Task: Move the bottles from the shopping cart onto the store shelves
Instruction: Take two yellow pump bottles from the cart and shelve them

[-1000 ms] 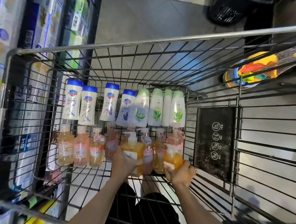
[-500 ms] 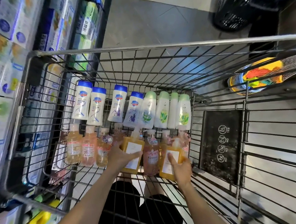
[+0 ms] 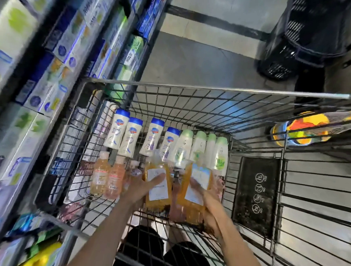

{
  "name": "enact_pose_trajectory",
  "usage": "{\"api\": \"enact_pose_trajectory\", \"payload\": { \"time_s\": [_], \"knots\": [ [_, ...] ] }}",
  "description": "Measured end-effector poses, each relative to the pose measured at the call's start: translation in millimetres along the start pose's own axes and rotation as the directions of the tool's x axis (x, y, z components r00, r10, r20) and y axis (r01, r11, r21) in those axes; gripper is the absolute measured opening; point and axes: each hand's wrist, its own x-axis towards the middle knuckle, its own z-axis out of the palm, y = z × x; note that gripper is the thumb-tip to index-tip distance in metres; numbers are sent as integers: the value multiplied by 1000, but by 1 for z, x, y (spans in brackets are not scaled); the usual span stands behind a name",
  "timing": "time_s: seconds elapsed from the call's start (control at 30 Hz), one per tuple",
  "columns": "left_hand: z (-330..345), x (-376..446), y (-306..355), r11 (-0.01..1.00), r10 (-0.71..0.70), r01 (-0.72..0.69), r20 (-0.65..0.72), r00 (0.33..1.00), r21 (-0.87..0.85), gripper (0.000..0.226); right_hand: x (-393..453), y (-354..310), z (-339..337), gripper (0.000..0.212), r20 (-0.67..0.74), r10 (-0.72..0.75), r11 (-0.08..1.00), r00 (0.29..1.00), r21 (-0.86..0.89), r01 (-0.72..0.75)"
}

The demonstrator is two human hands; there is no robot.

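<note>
In the wire shopping cart (image 3: 215,88), my left hand (image 3: 140,187) grips an orange pump bottle (image 3: 158,185) with a white label. My right hand (image 3: 209,201) grips a second orange pump bottle (image 3: 195,186). Both bottles are lifted above the cart floor and tilted. Behind them lie several white bottles with blue caps (image 3: 132,138) and several white bottles with green caps (image 3: 206,149). Small pink and amber bottles (image 3: 107,176) stand at the left of the row. The store shelves (image 3: 50,66) rise along the left, packed with boxes.
A black sign panel (image 3: 257,194) hangs on the cart's inner divider at right. A colourful object (image 3: 301,129) lies outside the cart's right wall. A black plastic basket stack (image 3: 297,37) stands on the floor ahead. My legs show below the cart.
Both hands have raised the two orange bottles up from the row toward me. The view has swung left, bringing more of the shelves into sight.
</note>
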Motion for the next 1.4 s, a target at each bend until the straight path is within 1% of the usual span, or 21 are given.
{"api": "enact_pose_trajectory", "payload": {
  "time_s": [0.07, 0.1, 0.17, 0.27, 0.4, 0.5, 0.57, 0.63, 0.73, 0.87, 0.93, 1.0, 1.07, 1.13, 1.17, 1.23, 1.3, 1.4],
  "knots": [
    [-4, -16, 17, 998, 34, -36, -32, 999, -56, 66, -12, -19, 7, 36, 43, -41, 999, 998, -8, 42],
    [-7, -24, 25, 995, 40, -44, -47, 998, -88, 54, -17, -28, 10, 32, 67, -60, 997, 996, -36, 63],
    [-13, -39, 38, 985, 62, -70, -51, 997, -155, 36, -29, -48, 18, 35, 115, -116, 990, 987, -68, 124],
    [-29, -61, 54, 967, 149, -151, -27, 989, -204, 25, -52, -76, 36, 26, 198, -222, 964, 955, -102, 245],
    [-55, -94, 70, 911, 198, -221, -102, 975, -349, 34, -84, -106, 73, 26, 279, -347, 920, 896, -87, 383],
    [-80, -126, 83, 875, 264, -303, -154, 952, -376, 40, -109, -122, 105, 33, 358, -405, 887, 841, -69, 457],
    [-100, -151, 88, 844, 328, -380, -196, 924, -379, 47, -129, -129, 128, 39, 422, -449, 845, 787, -85, 528],
    [-124, -179, 90, 801, 400, -468, -248, 882, -374, 49, -151, -132, 154, 46, 495, -489, 794, 718, -89, 601],
    [-164, -230, 88, 727, 505, -612, -361, 784, -312, 54, -193, -130, 196, 46, 577, -544, 720, 609, -51, 692],
    [-220, -315, 75, 646, 586, -739, -499, 639, -189, 78, -264, -115, 253, 41, 681, -580, 648, 447, 53, 760],
    [-248, -359, 62, 600, 616, -791, -559, 555, -123, 77, -304, -102, 282, 44, 735, -576, 612, 359, 95, 785],
    [-274, -400, 48, 557, 631, -828, -617, 470, -62, 68, -342, -89, 309, 49, 772, -575, 584, 272, 154, 797],
    [-297, -440, 33, 508, 647, -861, -659, 384, -4, 72, -380, -76, 335, 61, 796, -576, 560, 187, 218, 799],
    [-316, -478, 20, 475, 660, -877, -689, 300, 73, 73, -414, -64, 360, 85, 809, -577, 523, 110, 263, 810],
    [-324, -496, 14, 461, 657, -881, -708, 259, 106, 72, -429, -59, 372, 90, 817, -573, 506, 66, 289, 813],
    [-338, -530, 2, 413, 653, -898, -737, 174, 154, 72, -456, -48, 392, 80, 834, -551, 477, -23, 338, 811],
    [-348, -561, -9, 372, 643, -905, -760, 90, 208, 67, -482, -39, 410, 68, 843, -528, 452, -105, 384, 806],
    [-358, -600, -23, 341, 611, -892, -791, -29, 296, 67, -519, -31, 429, 57, 852, -471, 416, -231, 445, 793]
  ]
}}
